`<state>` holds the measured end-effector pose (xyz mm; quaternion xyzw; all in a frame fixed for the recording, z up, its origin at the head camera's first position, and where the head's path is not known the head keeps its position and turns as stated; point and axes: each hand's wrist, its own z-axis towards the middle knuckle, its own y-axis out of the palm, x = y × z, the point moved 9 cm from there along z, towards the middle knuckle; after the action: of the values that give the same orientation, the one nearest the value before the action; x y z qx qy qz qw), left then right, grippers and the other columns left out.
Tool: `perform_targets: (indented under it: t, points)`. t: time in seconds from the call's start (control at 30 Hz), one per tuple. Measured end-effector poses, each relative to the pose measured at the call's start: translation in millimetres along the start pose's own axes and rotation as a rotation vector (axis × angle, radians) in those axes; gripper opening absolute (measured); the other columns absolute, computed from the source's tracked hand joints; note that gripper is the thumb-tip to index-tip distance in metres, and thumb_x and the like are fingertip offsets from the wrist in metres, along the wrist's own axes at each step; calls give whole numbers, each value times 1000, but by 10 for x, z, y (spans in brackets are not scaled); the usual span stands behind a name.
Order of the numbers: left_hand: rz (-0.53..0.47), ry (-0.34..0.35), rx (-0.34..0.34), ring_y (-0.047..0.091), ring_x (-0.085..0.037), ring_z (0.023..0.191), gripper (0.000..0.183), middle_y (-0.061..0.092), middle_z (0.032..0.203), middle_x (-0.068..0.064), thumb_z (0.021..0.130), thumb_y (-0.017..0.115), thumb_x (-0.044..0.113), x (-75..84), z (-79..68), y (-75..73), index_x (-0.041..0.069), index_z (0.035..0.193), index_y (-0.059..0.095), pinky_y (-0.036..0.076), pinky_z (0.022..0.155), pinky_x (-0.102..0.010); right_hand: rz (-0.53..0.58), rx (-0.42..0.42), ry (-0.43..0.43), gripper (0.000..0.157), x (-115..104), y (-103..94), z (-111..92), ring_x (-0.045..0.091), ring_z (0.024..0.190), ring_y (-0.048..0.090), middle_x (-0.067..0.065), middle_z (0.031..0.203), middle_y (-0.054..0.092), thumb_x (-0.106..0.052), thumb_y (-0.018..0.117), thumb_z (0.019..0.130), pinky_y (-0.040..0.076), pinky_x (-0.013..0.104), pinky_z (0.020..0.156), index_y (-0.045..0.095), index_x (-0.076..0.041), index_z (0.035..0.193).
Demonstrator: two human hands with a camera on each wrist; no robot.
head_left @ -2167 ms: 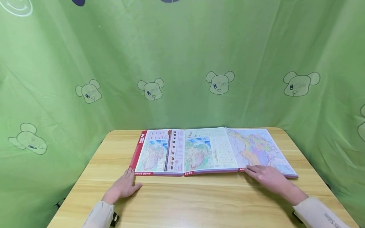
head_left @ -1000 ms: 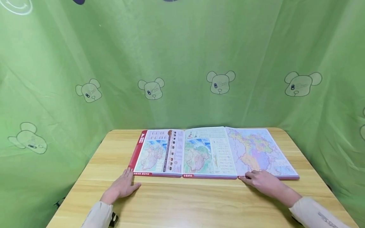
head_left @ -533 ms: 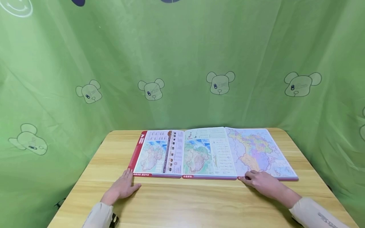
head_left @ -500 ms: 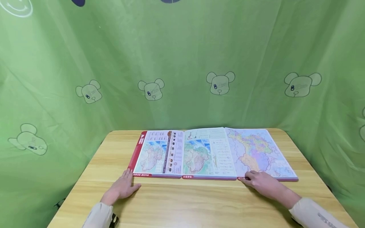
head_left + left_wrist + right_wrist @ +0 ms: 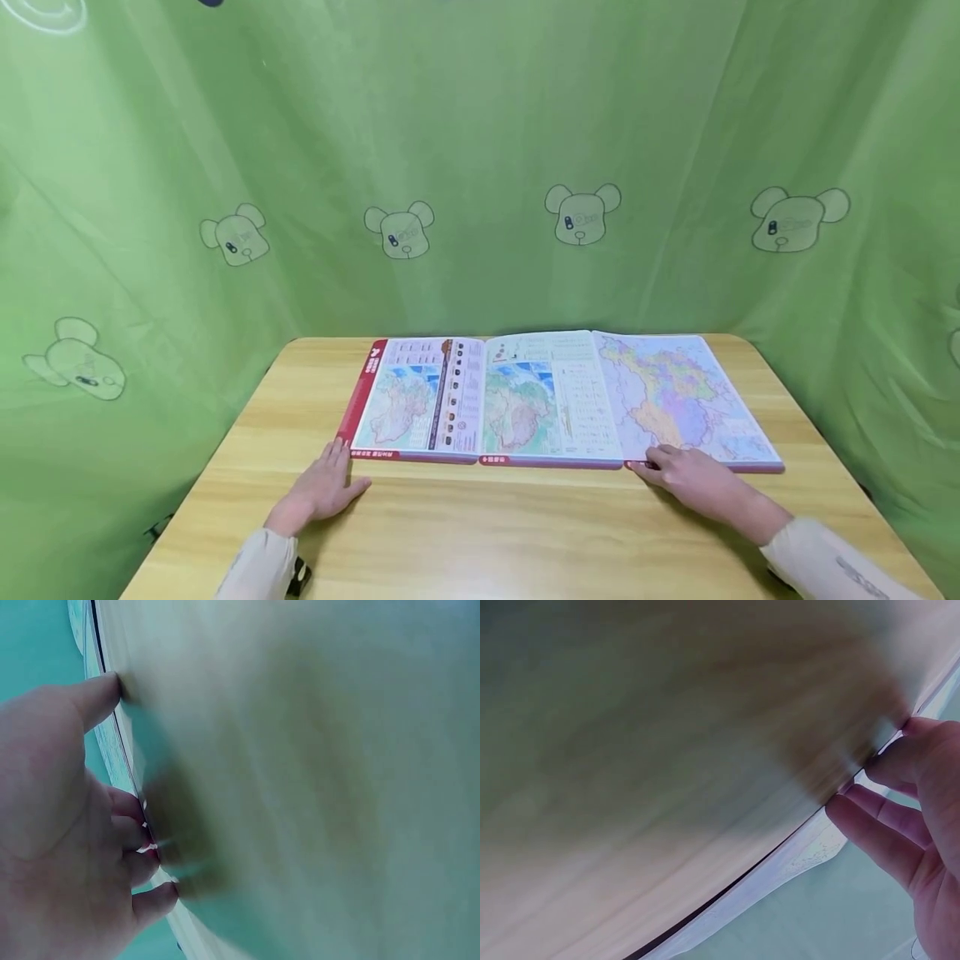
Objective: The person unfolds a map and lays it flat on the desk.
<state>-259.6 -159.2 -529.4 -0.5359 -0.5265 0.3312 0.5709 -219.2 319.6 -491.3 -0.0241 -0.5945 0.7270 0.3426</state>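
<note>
Three folded maps lie side by side in a row on the table: a red-bordered left map [image 5: 405, 400], a middle map [image 5: 525, 400] and a right map [image 5: 675, 392]. Each shows layered near edges. My left hand [image 5: 318, 487] rests on the table, palm down and thumb spread, fingertips at the left map's near-left corner. In the left wrist view its fingers [image 5: 142, 862] are lightly bent. My right hand [image 5: 697, 483] has thumb and bent fingers at the right map's near-left corner, pinching its edge and partly hiding its red tab. In the right wrist view thumb and forefinger meet that edge.
The wooden table [image 5: 480, 533] has rounded far corners. Close behind it hangs a green curtain [image 5: 480, 250] with bear-head prints, which also closes in both sides. The maps' far edges lie close to the table's far edge.
The right hand has shifted slightly left and toward me from on top of the right map to its near corner. The middle and right maps' near edges have come slightly nearer. The left hand stays put.
</note>
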Motion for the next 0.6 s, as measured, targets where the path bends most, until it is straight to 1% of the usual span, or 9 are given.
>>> perform_targets:
  t: [0.07, 0.13, 0.27, 0.33, 0.4, 0.47, 0.53, 0.6]
  points:
    - [16, -3, 1, 15, -48, 136, 80, 15, 147, -37, 96, 48, 44, 7, 20, -20, -20, 139, 23, 19, 111, -54, 1, -4, 4, 45, 17, -2, 9, 23, 70, 58, 8, 86, 54, -2, 38, 84, 50, 31, 44, 71, -13, 112]
    - [6, -3, 2, 15, -49, 136, 80, 15, 147, -37, 96, 49, 42, 18, 35, -33, -20, 138, 24, 19, 111, -55, 7, -5, 5, 45, 27, -4, 11, 23, 70, 58, 8, 86, 54, -2, 40, 83, 51, 31, 45, 71, -13, 112]
    - [10, -9, -19, 14, -48, 137, 81, 14, 148, -36, 96, 48, 45, 22, 50, -7, -19, 139, 23, 19, 111, -54, 16, -5, 3, 45, 32, -1, 0, 21, 67, 57, 8, 84, 53, -2, 44, 79, 49, 30, 44, 71, -13, 113]
    - [5, -9, -17, 16, -49, 136, 81, 15, 147, -36, 96, 48, 45, 21, 53, -9, -19, 139, 24, 20, 111, -55, 11, -6, -1, 44, 30, 5, 1, 21, 66, 56, 7, 83, 54, -1, 46, 78, 48, 30, 43, 71, -14, 113]
    - [-15, -17, 2, 17, -48, 136, 80, 17, 147, -36, 96, 49, 44, 4, 60, -31, -18, 139, 25, 21, 111, -54, 5, -4, -5, 44, 29, 2, 12, 20, 65, 55, 7, 83, 54, -2, 46, 79, 48, 30, 43, 71, -14, 113]
    - [-34, -30, 38, 21, -47, 135, 76, 19, 147, -34, 96, 50, 43, -20, 80, -71, -14, 141, 28, 25, 109, -54, -3, -4, -11, 43, 28, 1, 28, 19, 64, 55, 6, 83, 55, -2, 44, 81, 48, 29, 43, 71, -14, 113]
    - [-41, -45, 88, 27, -47, 133, 69, 22, 147, -33, 96, 50, 40, -41, 108, -126, -10, 140, 35, 31, 105, -56, 3, -2, -11, 41, 41, -8, 44, 19, 65, 54, 5, 83, 56, -3, 42, 84, 48, 29, 44, 71, -14, 111]
    - [-31, -57, 137, 34, -47, 129, 59, 25, 147, -32, 96, 51, 37, -33, 145, -190, -6, 136, 44, 38, 99, -57, 40, 1, 21, 38, 85, -29, 63, 18, 66, 54, 5, 84, 57, -4, 46, 83, 49, 28, 46, 71, -12, 110]
